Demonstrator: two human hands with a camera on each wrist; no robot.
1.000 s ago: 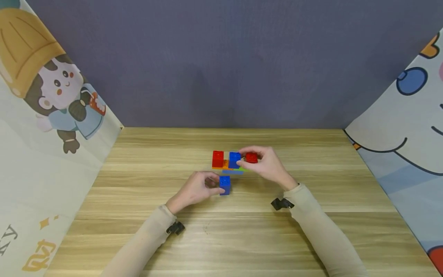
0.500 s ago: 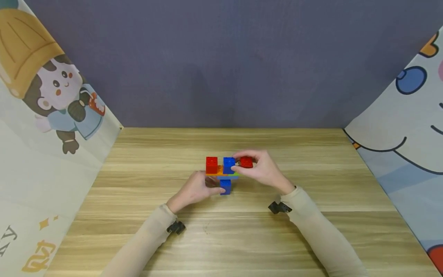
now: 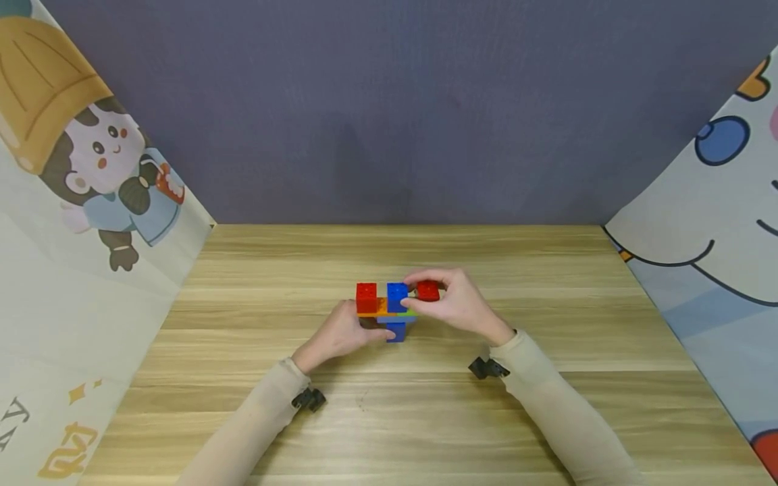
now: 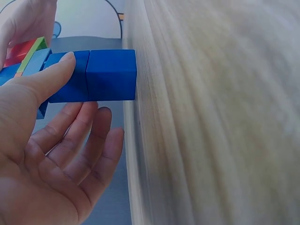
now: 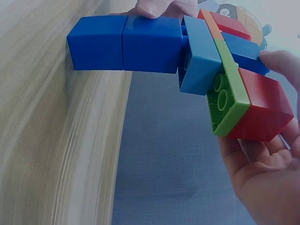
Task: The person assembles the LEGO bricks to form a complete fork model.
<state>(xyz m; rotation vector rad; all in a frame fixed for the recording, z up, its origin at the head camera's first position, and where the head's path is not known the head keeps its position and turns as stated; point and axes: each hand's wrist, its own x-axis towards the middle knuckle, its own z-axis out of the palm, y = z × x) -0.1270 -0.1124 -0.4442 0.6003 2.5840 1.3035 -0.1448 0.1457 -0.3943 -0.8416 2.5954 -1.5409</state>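
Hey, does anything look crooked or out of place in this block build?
Yes, one joint: in the right wrist view, the light blue block looks slightly tilted against the upper dark blue block, with a gap between them, so it doesn't seem fully pressed on.

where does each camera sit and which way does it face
Head: worn on the head, facing forward and down at the wood-grain table; left hand, right hand and beige sleeves show.
Left wrist: on that wrist, facing two stacked blue bricks; both hands show, partly.
Right wrist: on that wrist, facing the light-blue brick and green brick; both hands show, partly.
The wrist views share all those bricks.
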